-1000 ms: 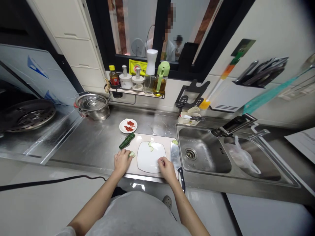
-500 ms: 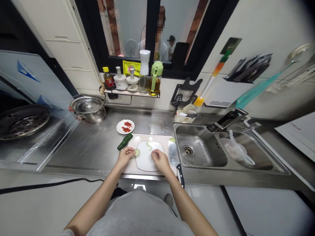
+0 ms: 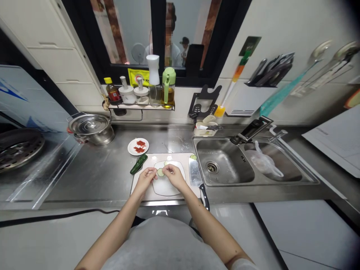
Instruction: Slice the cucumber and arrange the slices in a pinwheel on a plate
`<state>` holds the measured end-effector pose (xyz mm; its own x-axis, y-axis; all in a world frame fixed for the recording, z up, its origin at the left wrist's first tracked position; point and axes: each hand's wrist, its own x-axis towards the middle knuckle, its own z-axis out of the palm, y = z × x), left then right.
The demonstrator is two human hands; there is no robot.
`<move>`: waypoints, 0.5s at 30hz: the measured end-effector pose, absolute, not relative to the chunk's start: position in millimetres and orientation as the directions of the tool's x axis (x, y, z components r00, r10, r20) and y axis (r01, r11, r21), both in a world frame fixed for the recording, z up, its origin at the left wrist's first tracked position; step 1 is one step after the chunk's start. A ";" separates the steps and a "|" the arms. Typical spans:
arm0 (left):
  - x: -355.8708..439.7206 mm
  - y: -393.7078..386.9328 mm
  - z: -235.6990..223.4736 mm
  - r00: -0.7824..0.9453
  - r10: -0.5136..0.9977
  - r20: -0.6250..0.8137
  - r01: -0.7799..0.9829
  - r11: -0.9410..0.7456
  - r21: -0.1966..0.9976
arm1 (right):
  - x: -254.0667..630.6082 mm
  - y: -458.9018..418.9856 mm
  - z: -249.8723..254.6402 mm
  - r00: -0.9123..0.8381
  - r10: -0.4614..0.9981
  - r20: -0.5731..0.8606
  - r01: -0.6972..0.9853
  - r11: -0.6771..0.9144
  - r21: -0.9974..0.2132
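Note:
Over the white square plate [image 3: 165, 189], a thin round cucumber slice [image 3: 160, 172] is held between my two hands. My left hand [image 3: 146, 179] is closed, its fingertips pinched at the slice's left edge. From the other side, the closed fingers of my right hand [image 3: 173, 175] grip its right edge. Another pale slice lies on the plate's far part, mostly hidden behind my right hand. Beneath the plate is a pale cutting board [image 3: 153, 159]. A dark green cucumber piece [image 3: 138, 164] rests across the board's left edge.
A kitchen knife [image 3: 194, 172] lies on the board's right side, beside a cucumber end [image 3: 192, 157]. Behind sits a small plate [image 3: 131, 147] of chopped red pieces. A double sink [image 3: 225, 180] is at right, a lidded steel pot [image 3: 102, 134] at left. A seasoning rack [image 3: 132, 107] hangs above the counter.
My right hand has moved up and left to the cucumber slice at my left hand, and the hands are now close together. The view has shifted slightly to the right.

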<state>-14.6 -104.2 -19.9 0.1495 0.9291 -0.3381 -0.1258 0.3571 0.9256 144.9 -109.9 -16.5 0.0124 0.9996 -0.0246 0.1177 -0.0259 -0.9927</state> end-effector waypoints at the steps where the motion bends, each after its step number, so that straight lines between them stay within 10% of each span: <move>1: -14.0 -104.9 -18.3 0.188 0.893 -0.408 -0.140 0.436 0.889 | 145.9 -109.5 -15.1 0.010 1.000 -0.016 0.109 -0.017 -0.994; 5: -11.0 -106.1 -11.1 0.296 0.816 -0.496 -0.225 0.564 0.795 | 147.3 -107.6 -10.1 -0.011 1.000 0.028 0.122 0.029 -0.992; 15: -11.6 -100.9 -12.5 0.149 0.979 -0.141 -0.022 0.146 0.989 | 144.5 -107.4 -5.5 0.009 1.000 0.008 0.108 0.007 -0.994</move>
